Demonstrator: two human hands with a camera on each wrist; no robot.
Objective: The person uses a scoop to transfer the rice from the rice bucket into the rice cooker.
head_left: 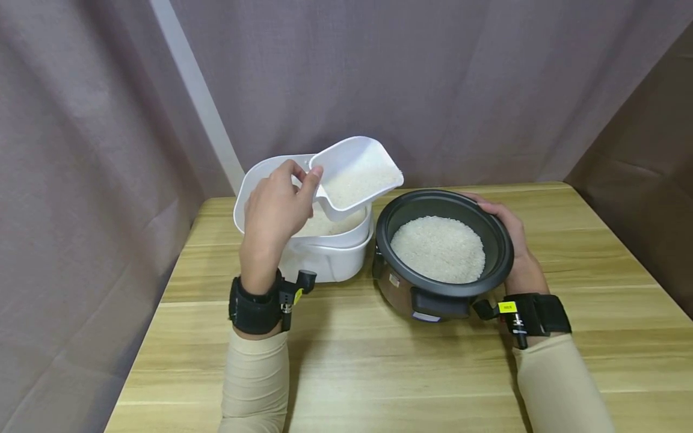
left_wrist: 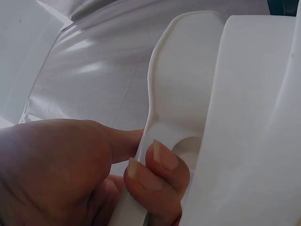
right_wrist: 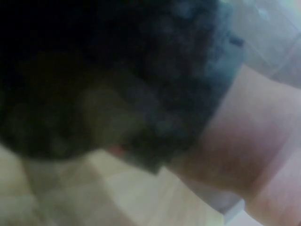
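Note:
My left hand (head_left: 278, 207) grips the handle of a white scoop (head_left: 354, 174) filled with rice, held above a white rice container (head_left: 325, 255). In the left wrist view my fingers (left_wrist: 157, 176) curl round the scoop handle (left_wrist: 164, 94). A dark cooker pot (head_left: 444, 252) with rice (head_left: 438, 248) in it stands to the right of the container. My right hand (head_left: 511, 240) curves round the pot's right rim and side. The right wrist view is a dark blur of the pot (right_wrist: 94, 80) close against my hand.
Everything stands on a wooden table (head_left: 379, 367) with bare boards in front of the pot and container. Grey curtains (head_left: 433, 78) hang close behind and on both sides. A white strip (head_left: 197, 96) runs down the back left.

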